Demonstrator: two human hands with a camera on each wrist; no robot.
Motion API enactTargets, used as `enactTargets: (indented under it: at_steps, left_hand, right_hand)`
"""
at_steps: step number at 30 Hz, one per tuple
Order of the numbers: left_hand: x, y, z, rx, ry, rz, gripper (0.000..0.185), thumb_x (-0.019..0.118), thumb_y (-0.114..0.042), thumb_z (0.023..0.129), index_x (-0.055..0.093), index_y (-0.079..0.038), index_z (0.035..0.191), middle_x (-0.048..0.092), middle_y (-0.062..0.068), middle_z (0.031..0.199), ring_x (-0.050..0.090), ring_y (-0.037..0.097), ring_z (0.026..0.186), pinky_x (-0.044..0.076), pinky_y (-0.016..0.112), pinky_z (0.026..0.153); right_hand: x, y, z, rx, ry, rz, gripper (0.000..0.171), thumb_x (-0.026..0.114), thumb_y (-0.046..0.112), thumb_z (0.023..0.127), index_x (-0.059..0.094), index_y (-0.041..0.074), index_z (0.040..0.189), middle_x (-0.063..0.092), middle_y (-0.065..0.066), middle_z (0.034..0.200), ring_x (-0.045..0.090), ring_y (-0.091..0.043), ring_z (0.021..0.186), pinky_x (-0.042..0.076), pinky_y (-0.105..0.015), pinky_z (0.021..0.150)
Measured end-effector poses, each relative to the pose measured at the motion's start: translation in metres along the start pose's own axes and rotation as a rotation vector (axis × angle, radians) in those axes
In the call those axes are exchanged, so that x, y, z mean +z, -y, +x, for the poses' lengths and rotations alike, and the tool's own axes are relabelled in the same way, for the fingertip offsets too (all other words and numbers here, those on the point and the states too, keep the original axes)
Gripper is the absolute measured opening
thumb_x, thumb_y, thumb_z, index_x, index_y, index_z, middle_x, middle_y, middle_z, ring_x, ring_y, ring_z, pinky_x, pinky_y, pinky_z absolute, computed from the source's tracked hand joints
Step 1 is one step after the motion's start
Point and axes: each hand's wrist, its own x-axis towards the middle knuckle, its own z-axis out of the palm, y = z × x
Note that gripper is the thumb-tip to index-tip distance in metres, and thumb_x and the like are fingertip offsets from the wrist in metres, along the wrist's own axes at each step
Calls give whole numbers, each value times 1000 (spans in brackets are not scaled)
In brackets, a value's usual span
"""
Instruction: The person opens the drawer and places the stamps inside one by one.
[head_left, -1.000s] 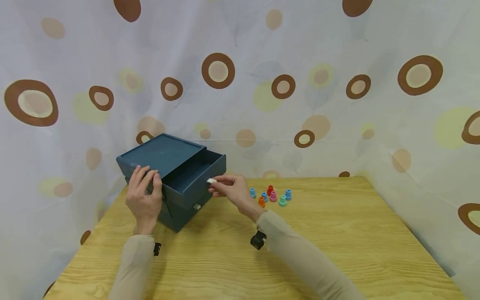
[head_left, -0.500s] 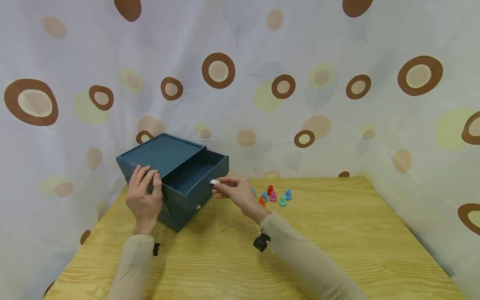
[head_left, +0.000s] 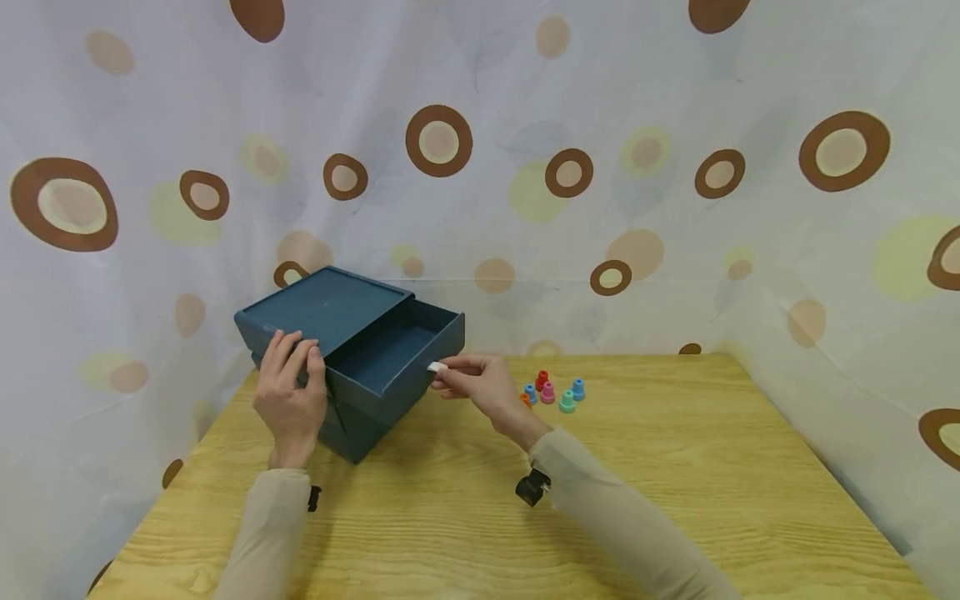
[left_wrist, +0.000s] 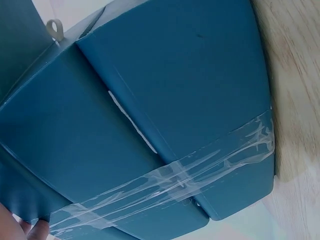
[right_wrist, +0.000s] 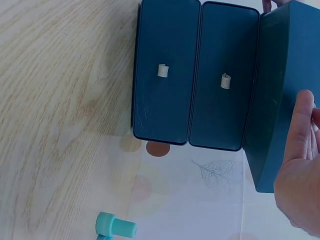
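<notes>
A blue chest of drawers (head_left: 322, 308) stands at the far left corner of a wood-patterned tabletop (head_left: 675, 475). Its top drawer (head_left: 412, 375) is partly out, angled toward the near right. A person's right hand (head_left: 486, 388) pinches the drawer's white pull tab (head_left: 436, 367), thumb and fingers clamped on it. The left hand (head_left: 291, 404) rests against the chest's near side at the top, fingers somewhat apart. In the right wrist view, the two lower drawers (right_wrist: 222, 115) are closed, each with a pale pull loop (right_wrist: 226, 81). Clear tape (left_wrist: 175, 181) crosses the chest's side. Right of the chest, near the tabletop's far edge, small red, pink, orange, blue and teal pegs (head_left: 548, 393) stand upright in a loose group.
</notes>
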Motion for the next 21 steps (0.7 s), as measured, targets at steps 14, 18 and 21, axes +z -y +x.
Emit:
enactTargets:
  at_steps: [14,18,21]
  left_hand:
    - [0,-1,-1,4,-30,-26,32,56,-28,93,77,-4,95,73,16,109,62,35,119,45,45,108]
    - [0,-1,-1,2,-26,-21,33,56,-29,93,77,-4,95,73,16,109,63,34,119,45,45,108]
    - [1,-1,0,6,-22,-16,33,56,-29,93,77,-4,95,73,16,109,63,34,119,45,45,108]
  right_hand:
    - [-4,-5,-3,2,23,46,28,64,7,93,66,-7,117,66,-34,111,74,-28,90,61,-35,77]
    - [-10,-7,-3,-9,39,39,31,63,11,94,64,-9,118,72,-24,106,75,-18,86,61,-33,75]
    - [-17,-9,-4,0,33,17,33,63,14,95,64,-8,118,75,-12,100,74,-14,84,61,-33,76]
